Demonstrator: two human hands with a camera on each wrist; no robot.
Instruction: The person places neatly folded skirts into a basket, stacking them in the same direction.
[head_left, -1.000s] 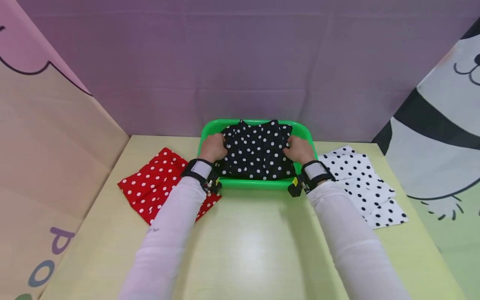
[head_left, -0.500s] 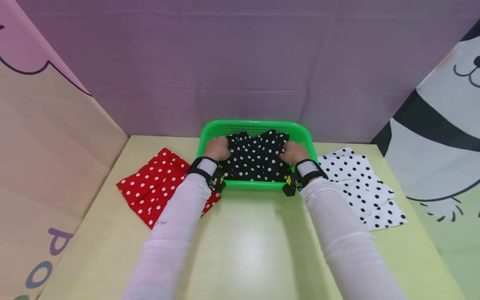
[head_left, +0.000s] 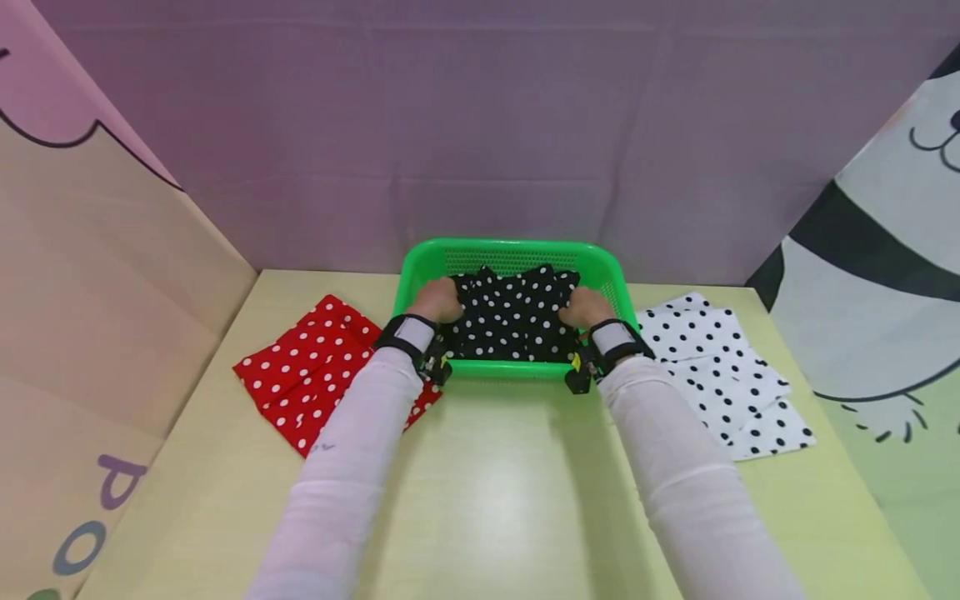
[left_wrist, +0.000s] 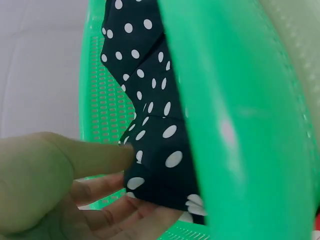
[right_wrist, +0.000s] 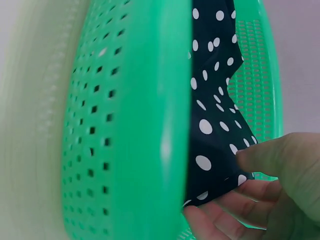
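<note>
Red cloth: a red cloth with white dots (head_left: 322,371) lies flat on the pale surface (head_left: 487,500), left of the basket, partly under the left sleeve.
Left hand: the left hand (head_left: 435,300) is inside the basket's left end; the wrist view shows the thumb on top and the fingers (left_wrist: 125,210) beneath, pinching the left edge of the black cloth.
Black cloth: the folded black cloth with white dots (head_left: 513,317) sits inside the green basket, held between both hands; whether it rests on the basket floor or hangs just above it cannot be told.
Green basket: the green perforated basket (head_left: 510,248) stands at the far middle of the surface, against the purple backdrop.
Right hand: the right hand (head_left: 585,307) is at the basket's right end, thumb over and fingers (right_wrist: 235,200) under the cloth's right edge, clamped on it.
White cloth: a white cloth with black dots (head_left: 727,371) lies flat, right of the basket.
</note>
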